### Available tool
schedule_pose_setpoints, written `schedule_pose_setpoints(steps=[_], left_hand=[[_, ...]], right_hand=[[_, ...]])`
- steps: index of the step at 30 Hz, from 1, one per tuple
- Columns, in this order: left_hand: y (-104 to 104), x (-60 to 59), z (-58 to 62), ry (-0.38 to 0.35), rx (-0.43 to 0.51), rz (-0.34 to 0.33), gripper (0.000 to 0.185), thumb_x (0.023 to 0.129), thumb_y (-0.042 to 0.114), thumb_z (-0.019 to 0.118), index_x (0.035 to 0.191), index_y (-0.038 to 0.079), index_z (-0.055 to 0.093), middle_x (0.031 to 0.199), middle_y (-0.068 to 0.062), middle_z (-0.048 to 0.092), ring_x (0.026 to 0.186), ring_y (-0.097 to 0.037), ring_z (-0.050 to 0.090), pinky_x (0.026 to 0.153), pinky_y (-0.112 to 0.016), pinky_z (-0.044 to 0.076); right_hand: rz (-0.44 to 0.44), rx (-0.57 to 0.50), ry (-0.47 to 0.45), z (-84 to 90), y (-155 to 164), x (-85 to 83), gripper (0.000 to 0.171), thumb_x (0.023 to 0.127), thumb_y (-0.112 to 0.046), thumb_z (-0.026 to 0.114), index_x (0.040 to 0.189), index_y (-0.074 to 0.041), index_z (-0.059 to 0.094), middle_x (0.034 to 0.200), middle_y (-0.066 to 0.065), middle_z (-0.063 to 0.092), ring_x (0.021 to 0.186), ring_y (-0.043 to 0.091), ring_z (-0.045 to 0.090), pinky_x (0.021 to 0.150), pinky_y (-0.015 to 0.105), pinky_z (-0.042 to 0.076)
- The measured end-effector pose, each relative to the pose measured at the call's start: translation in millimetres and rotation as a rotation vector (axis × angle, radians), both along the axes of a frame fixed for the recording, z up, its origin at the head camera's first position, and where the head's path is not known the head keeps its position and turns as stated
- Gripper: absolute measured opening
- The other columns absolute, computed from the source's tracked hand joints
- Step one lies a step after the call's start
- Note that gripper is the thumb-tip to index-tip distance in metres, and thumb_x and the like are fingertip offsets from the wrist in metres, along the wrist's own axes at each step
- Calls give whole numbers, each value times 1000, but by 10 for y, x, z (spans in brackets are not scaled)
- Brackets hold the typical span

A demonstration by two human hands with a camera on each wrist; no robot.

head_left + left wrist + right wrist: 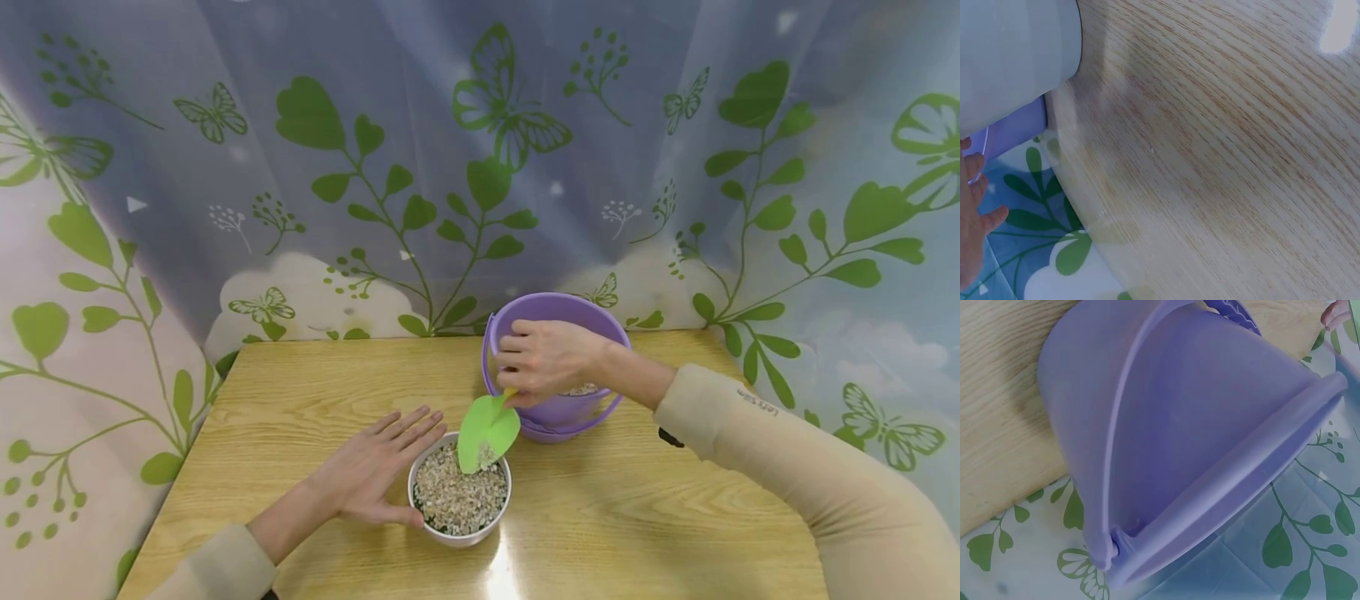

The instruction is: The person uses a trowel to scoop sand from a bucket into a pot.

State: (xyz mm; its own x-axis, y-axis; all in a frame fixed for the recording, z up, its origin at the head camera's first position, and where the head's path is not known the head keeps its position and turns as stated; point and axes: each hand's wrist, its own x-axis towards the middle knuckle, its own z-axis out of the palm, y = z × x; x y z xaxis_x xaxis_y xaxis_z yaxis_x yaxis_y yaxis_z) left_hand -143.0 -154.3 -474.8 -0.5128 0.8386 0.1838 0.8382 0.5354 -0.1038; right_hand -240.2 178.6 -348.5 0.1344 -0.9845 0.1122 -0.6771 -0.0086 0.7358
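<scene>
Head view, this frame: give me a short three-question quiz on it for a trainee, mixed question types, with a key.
1. True or false: the left hand lies with straight fingers against the side of the white pot.
2. What does the right hand hold? A) a green scoop B) a metal spoon C) a brush
3. Fill in: the scoop's blade tip rests on the ____ in the pot.

Key
1. True; the fingers are straight and the hand lies against the pot's left side.
2. A; the green scoop, held by its yellow handle in front of the purple bucket.
3. Gravel, which fills the pot.
</scene>
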Motion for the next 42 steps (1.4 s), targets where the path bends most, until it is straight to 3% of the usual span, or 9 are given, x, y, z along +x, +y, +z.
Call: schedule_pose_setpoints(steps=[21, 31, 42], left_hand=[[-6, 0, 18, 7, -11, 5, 119, 83, 86, 60, 166, 6, 31, 173, -12, 34, 158, -35, 40, 125, -53, 41], [-9, -11, -6, -2, -26, 18, 118, 84, 86, 59, 167, 6, 29, 174, -11, 31, 159, -34, 38, 127, -52, 38], [-14, -3, -8, 7, -16, 7, 117, 86, 88, 54, 167, 6, 29, 174, -12, 33, 160, -33, 36, 127, -53, 39]], right_hand=[[34, -7, 49, 107, 23, 2, 46, 100, -66, 57, 83, -23, 54, 77, -9, 58, 71, 12, 51, 69, 27, 41], [7, -11, 63, 101, 107, -19, 44, 99, -66, 59, 87, -24, 56, 81, -8, 62, 75, 12, 55, 71, 27, 42], [-41, -24, -18, 134, 267, -80, 40, 97, -60, 65, 88, -22, 58, 81, -7, 62, 74, 14, 53, 69, 28, 42]])
